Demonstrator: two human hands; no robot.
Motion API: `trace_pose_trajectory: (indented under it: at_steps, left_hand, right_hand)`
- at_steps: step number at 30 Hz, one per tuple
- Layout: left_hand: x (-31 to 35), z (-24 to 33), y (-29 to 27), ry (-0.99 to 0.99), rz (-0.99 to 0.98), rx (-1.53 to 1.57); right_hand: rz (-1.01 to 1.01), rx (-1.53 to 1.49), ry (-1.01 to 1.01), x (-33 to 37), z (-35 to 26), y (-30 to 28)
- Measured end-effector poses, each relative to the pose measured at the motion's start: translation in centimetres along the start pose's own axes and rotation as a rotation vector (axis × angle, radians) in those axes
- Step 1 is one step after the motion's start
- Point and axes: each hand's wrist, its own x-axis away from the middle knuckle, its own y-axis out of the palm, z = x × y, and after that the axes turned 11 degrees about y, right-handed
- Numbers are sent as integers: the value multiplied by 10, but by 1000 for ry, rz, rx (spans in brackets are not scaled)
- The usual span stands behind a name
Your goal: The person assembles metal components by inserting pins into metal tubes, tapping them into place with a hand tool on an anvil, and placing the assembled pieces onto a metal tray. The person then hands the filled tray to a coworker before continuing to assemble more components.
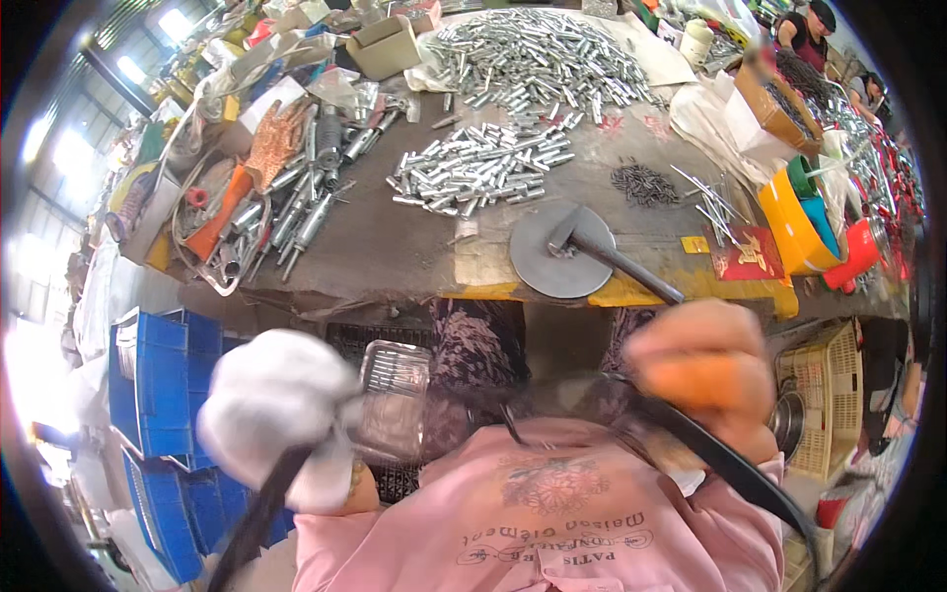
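My left hand (276, 405), in a white glove, is raised at the left beside a black strap. Motion smears its fingers, so I cannot make out what they hold. My right hand (705, 370) has orange material round its fingers and is blurred too, near a second black strap (720, 454). Just beyond it ends the handle of a hammer (617, 259); whether they touch is unclear. The hammer's head rests on a round grey metal plate (545, 268) at the bench's near edge. Behind the plate lies a small heap of silvery metal sleeves (483, 166).
A larger heap of metal parts (552, 59) covers the bench's far side. Small dark pins (644, 185) and thin rods (712, 202) lie right, near a yellow container (794, 222). Tools (311, 187) crowd the left. Blue bins (163, 385) and a metal tray (395, 395) sit below.
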Motion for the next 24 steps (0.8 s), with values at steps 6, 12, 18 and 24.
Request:
trace_pose_trajectory:
  at_steps: [6, 12, 18, 24]
  left_hand:
    - [90, -48, -16, -746, 114, -357]
    - [153, -147, -52, -1020, 423, -375]
    - [166, -189, -39, -971, 352, -604]
    - [166, -193, -42, -967, 400, -658]
  right_hand:
    - [112, 176, 497, 34, 60, -16]
    - [957, 545, 540, 91, 119, -149]
    - [1126, 907, 696, 111, 164, -289]
    - [1083, 739, 811, 115, 237, -351]
